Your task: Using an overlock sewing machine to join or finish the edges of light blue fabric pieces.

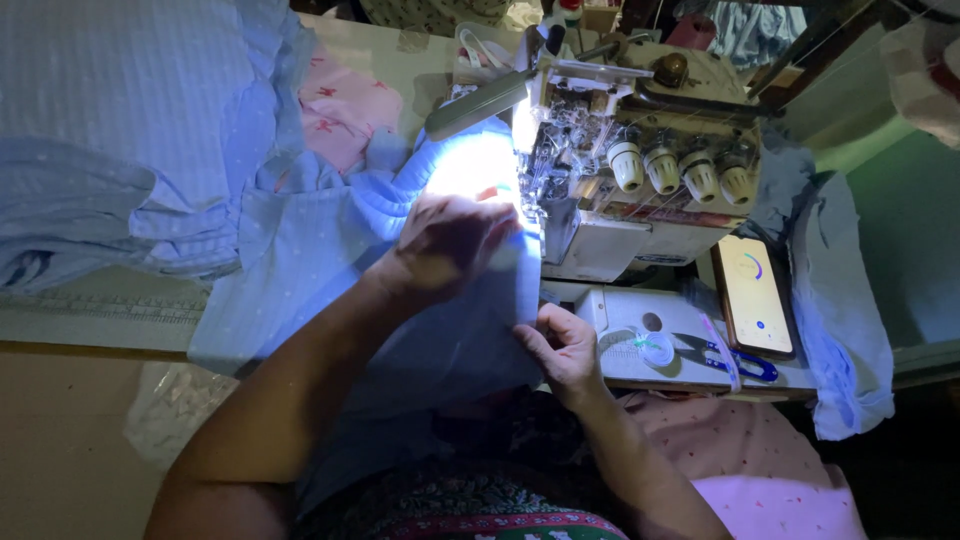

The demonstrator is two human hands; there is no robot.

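A light blue dotted cloth (pixel 300 270) lies across the table and runs under the lit needle area of a white overlock sewing machine (pixel 640 180). My left hand (pixel 450 245) rests flat on the cloth right beside the machine's foot, pressing the fabric down. My right hand (pixel 565 345) pinches the near edge of the same cloth just in front of the machine's base. The machine's lamp glares on the fabric, so the needle itself is hard to see.
A pile of blue cloth (pixel 120 140) fills the left of the table, with pink fabric (pixel 345 110) behind it. A lit phone (pixel 755 295), small blue-handled snips (pixel 725 355) and more blue cloth (pixel 845 300) lie right of the machine. Pink fabric (pixel 760 460) sits on my lap.
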